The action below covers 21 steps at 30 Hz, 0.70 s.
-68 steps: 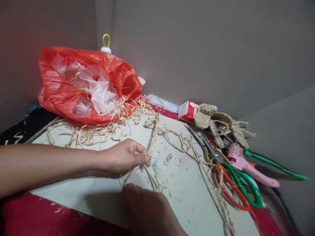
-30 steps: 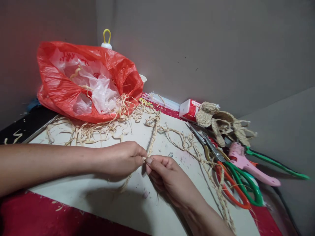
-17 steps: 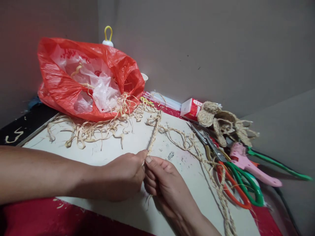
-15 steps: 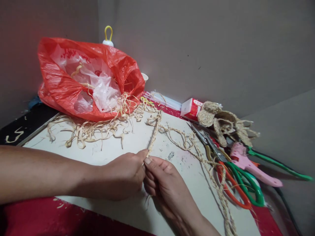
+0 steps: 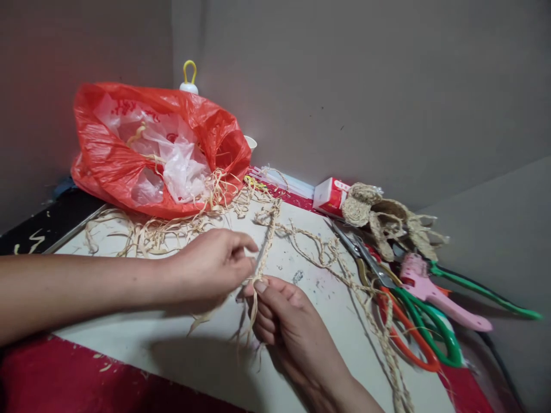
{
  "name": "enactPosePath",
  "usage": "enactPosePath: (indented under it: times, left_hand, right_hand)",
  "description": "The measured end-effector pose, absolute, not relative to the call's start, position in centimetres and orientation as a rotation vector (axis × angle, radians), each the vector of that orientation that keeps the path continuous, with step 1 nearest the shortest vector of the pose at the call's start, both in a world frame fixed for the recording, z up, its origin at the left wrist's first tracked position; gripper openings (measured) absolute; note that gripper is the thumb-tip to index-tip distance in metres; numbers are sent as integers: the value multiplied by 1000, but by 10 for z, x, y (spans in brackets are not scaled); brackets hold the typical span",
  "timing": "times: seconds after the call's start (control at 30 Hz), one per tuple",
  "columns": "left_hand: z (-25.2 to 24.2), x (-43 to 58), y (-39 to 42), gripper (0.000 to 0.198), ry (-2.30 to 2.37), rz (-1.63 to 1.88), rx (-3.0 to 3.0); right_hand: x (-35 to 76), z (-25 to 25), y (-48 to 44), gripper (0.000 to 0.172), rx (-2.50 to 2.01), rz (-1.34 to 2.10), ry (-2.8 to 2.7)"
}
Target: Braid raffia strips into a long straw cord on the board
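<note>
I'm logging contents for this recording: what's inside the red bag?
Crumpled whitish plastic and a few pale strips show inside the red bag; more strips hang at its front edge. Whatever lies beneath the plastic is covered.

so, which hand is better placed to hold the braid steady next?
The right hand, likely: it pinches the braid near the loose ends. The left hand sits beside the braid, thumb and index finger apart; can't tell whether it grips a strand underneath.
</note>
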<state>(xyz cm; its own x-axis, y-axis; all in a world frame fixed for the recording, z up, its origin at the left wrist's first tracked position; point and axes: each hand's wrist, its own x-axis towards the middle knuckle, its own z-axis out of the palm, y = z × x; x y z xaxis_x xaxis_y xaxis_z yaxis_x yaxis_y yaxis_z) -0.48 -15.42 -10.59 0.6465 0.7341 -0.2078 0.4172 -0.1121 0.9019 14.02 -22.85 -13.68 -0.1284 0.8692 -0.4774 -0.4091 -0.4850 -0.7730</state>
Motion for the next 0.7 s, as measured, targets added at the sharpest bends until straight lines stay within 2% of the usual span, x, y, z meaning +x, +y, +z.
enactPosePath:
  times: [0.07, 0.23, 0.33, 0.57, 0.7]
  left_hand:
    - [-112, -2, -151, 21, 891, 431, 1632]
    - [-126, 6, -156, 15, 742, 141, 1236]
    - [-127, 6, -157, 18, 757, 216, 1313]
    - [-124, 1, -149, 32, 821, 59, 1441]
    - [-128, 2, -145, 30, 785, 47, 1423]
  right_hand:
    - [142, -136, -228, 27, -1195, 1781, -602]
    - [147, -136, -226, 29, -1201, 1850, -670]
    - [153, -137, -224, 29, -1237, 1887, -714]
    - [172, -140, -220, 31, -1366, 1932, -1010]
    - [175, -137, -219, 31, -1433, 1809, -1236]
